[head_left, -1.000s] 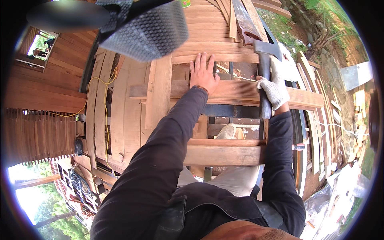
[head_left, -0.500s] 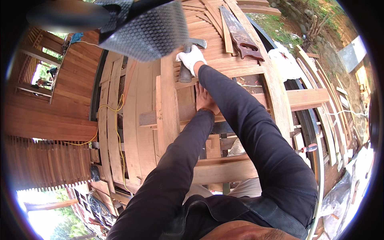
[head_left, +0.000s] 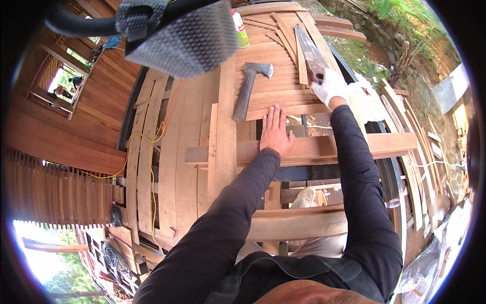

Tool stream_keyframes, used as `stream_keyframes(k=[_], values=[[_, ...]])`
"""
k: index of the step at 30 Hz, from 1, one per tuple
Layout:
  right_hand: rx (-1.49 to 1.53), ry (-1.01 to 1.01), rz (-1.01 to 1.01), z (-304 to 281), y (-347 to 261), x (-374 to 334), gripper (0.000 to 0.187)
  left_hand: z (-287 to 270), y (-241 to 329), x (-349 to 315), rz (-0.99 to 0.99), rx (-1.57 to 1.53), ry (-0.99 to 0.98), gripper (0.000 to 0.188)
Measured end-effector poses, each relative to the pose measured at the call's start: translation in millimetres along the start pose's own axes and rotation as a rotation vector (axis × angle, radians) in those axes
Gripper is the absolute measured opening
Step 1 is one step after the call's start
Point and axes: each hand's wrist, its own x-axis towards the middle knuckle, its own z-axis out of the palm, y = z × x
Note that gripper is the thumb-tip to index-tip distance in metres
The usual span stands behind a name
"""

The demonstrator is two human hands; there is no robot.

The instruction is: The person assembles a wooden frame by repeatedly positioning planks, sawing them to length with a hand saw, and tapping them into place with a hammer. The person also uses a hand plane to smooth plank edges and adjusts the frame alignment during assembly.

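Note:
My bare left hand (head_left: pixel 276 134) lies open and flat, fingers spread, across a grooved timber board (head_left: pixel 311 148), its fingertips reaching the edge of the slatted boards (head_left: pixel 273 93). On those slats, to the left of the fingertips, rests a hatchet (head_left: pixel 246 91) with a dark handle, its head pointing away. Farther right, my right hand (head_left: pixel 330 88) in a white work glove is closed over the handle of a handsaw (head_left: pixel 310 50). The glove hides most of that handle; the rusty blade points away from me.
A long raised plank (head_left: pixel 228 101) runs along the left of the slats. A spray can (head_left: pixel 240 30) stands at the far end. A yellow cord (head_left: pixel 152 177) trails over boards at left. Gaps between beams open below my arms. A red-handled tool (head_left: pixel 393 203) lies at right.
My right hand has let go of the hatchet and moved right to the saw handle. The hatchet now lies on the slats. My left hand stays on the grooved board.

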Motion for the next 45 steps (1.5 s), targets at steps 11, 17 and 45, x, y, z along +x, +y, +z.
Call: stream_keyframes(k=[11,17,45], values=[[0.46,0.009,0.16,-25,17,-12,0.05,-5,3,4,-0.001,-0.022,0.005,0.086],[1.015,0.286,0.063,-50,69,-149,0.037,9,-5,-3,0.02,0.051,0.079,0.087],[1.182,0.136,0.433,-119,86,-465,0.037,60,122,136,-0.085,-0.174,-0.164,0.045]])
